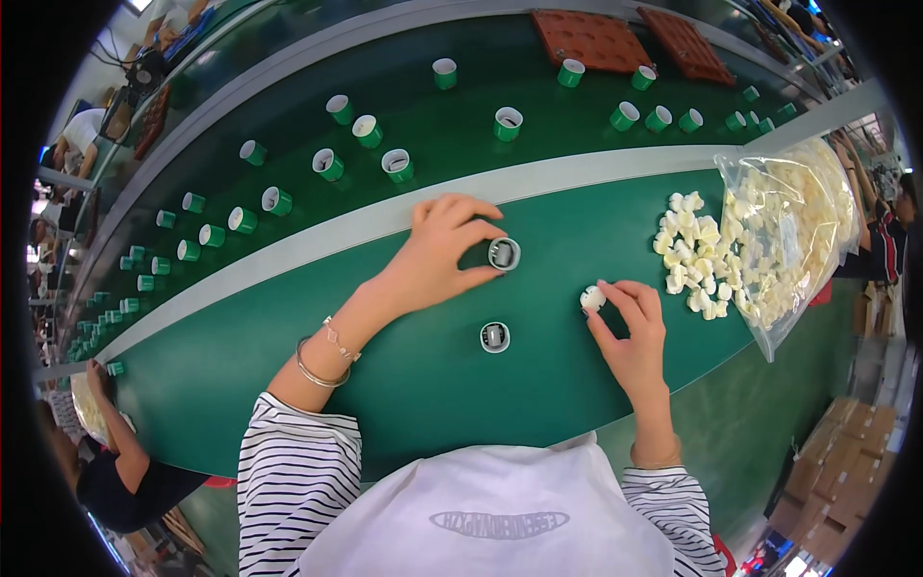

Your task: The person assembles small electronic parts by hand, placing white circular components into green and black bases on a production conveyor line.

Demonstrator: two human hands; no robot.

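Between the thumb and index finger of my left hand (pixel 437 245) is a small round cup (pixel 503 254) with a white rim and a grey part inside it. A second such cup (pixel 495 337) stands on the green table nearer to me, untouched. My right hand (pixel 636 332) pinches a small white plastic piece (pixel 593 298) at its fingertips, to the right of both cups. To the right of that hand lies a loose heap of cream-white plastic pieces (pixel 690 245), spilling from the mouth of a clear plastic bag (pixel 793 231) full of them.
Beyond a pale raised rail (pixel 577 170) runs a dark green belt (pixel 423 120) carrying many green cups with white rims (pixel 508 122). Brown-red trays (pixel 591 40) lie at its far side. At far left, a co-worker's arm (pixel 115 423) reaches to the table. Cardboard boxes (pixel 832 471) are stacked at right.
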